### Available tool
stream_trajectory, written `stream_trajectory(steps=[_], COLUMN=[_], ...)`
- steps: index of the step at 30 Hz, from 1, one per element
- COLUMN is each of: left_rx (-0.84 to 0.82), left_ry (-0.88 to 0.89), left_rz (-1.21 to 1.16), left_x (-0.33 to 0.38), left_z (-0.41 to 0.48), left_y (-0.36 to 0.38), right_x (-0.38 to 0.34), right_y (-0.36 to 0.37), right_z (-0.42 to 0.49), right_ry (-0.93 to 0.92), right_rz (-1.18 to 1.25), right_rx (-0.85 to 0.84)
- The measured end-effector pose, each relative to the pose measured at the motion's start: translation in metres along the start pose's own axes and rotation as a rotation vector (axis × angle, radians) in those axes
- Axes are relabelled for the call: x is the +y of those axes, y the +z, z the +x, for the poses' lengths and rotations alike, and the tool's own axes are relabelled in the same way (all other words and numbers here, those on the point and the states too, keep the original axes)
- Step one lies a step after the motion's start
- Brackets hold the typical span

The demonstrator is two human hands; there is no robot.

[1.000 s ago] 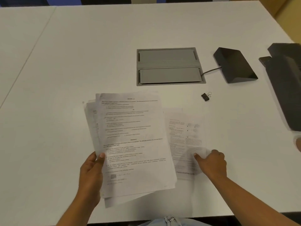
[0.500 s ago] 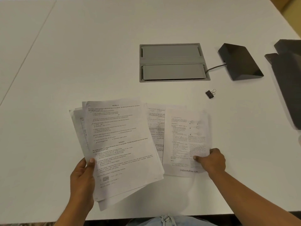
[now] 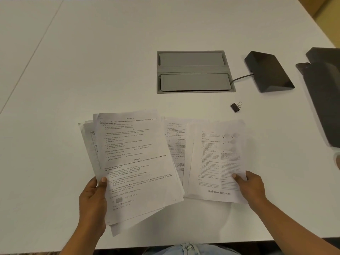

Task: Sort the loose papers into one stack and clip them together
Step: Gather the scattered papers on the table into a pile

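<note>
My left hand (image 3: 93, 201) grips a fanned bundle of printed sheets (image 3: 136, 162) by its lower left edge, thumb on the top page. To the right, a loose printed page (image 3: 215, 161) lies on the white table (image 3: 92, 61), overlapping another sheet (image 3: 175, 144) beneath it. My right hand (image 3: 251, 186) holds that loose page at its lower right corner, thumb on top. A small black binder clip (image 3: 236, 107) lies on the table beyond the papers, apart from both hands.
A grey recessed cable hatch (image 3: 195, 71) sits in the table's middle. A black wedge-shaped box (image 3: 268, 71) with a cable lies to its right. A dark chair back (image 3: 325, 100) stands at the right edge. The table's front edge runs just below my arms.
My left hand has carried the bundle leftwards, uncovering the sheets beneath. My right hand has gripped the loose page's lower right corner.
</note>
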State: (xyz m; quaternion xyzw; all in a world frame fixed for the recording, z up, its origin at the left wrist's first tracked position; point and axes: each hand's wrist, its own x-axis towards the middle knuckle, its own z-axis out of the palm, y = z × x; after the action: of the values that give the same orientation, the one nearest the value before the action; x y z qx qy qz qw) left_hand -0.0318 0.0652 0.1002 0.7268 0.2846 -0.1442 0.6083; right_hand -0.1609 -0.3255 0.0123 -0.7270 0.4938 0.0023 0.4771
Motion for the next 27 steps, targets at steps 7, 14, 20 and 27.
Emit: stream_trajectory(steps=[7,14,20,27], left_rx=[-0.015,-0.029,-0.106,-0.247], left_ry=[0.007,0.027,0.034,0.014], left_rz=[0.009,0.013,0.011,-0.057], left_x=[0.001,0.005,0.008,0.018], left_z=[-0.001,-0.003,-0.012,-0.032], left_y=[0.006,0.013,0.031,0.065], right_x=[-0.001,-0.015,-0.055,-0.088], right_y=[-0.025,-0.052,-0.056,-0.018], right_z=[0.001,-0.007,-0.034,-0.057], right_ry=[-0.016,-0.017,-0.107,-0.183], right_rz=[0.189,0.379,0.464,0.46], right_rx=[-0.05,-0.12,-0.293,-0.468])
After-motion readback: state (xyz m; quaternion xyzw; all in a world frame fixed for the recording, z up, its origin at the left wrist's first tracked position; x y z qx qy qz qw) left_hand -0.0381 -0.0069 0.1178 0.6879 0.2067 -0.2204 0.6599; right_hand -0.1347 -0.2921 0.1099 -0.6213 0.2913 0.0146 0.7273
